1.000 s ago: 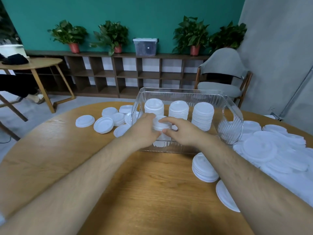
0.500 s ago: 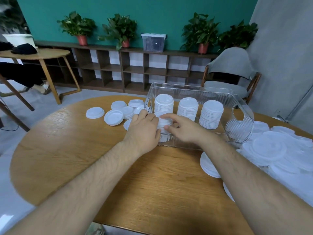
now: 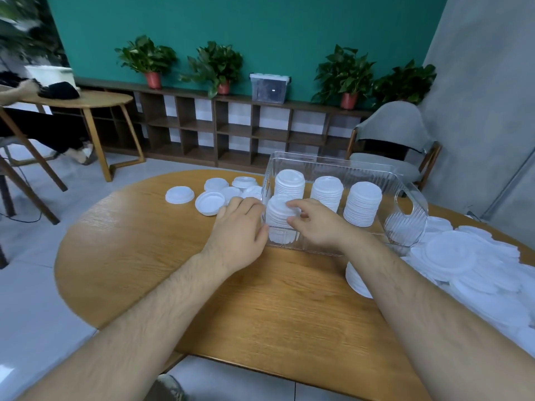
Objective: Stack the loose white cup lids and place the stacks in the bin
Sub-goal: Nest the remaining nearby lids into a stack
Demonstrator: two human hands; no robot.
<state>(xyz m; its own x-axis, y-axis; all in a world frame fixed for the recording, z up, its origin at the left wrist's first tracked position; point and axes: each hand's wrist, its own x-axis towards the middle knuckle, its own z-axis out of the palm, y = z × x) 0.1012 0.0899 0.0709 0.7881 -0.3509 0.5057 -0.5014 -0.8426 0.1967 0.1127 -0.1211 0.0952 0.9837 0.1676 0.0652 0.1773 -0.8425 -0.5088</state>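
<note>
The lid stack (image 3: 277, 218) stands in the near corner of the bin (image 3: 405, 227), where your right hand (image 3: 318, 227) pinches it, forefinger on top and thumb at its side, likely to stop it toppling. Your left hand (image 3: 240, 230) lies with its fingers bent just outside that wall, perhaps steadying the bin. I cannot tell whether it grips.

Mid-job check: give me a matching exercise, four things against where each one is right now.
Things:
1. right hand
2. lid pile
3. scattered lids
4. chair

Places:
a. on the table, right of the bin
b. on the floor beyond the table
c. gripping the near-left stack in the bin
d. on the table, left of the bin

Pairs: 1-c; 2-a; 3-d; 4-b
</note>
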